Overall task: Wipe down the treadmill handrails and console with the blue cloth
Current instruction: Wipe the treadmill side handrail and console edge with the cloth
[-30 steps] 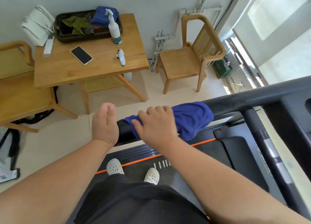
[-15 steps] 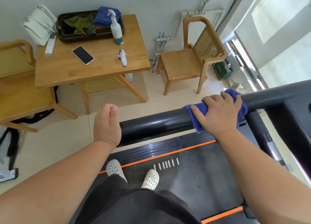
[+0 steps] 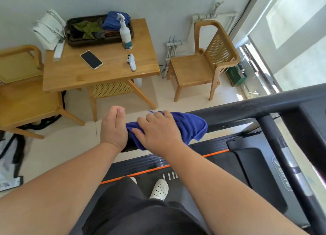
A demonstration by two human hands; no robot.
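Observation:
A black treadmill handrail (image 3: 238,109) runs from the centre to the right edge. The blue cloth (image 3: 192,127) is draped over its near end. My right hand (image 3: 158,130) grips the cloth around the rail, fingers curled over the top. My left hand (image 3: 113,127) holds the very end of the rail, right beside the cloth, thumb up. The console (image 3: 310,121) shows as a dark block at the right edge, mostly out of view.
A black upright post (image 3: 282,146) slants down at the right. Beyond the rail stands a wooden table (image 3: 74,75) with a spray bottle (image 3: 125,34), phone (image 3: 91,59) and tray of cloths (image 3: 98,29). A wooden chair (image 3: 202,65) stands at the wall.
My right hand has slid the cloth back along the rail from the console end to the near end, beside my left hand. The left hand has stayed on the rail's end.

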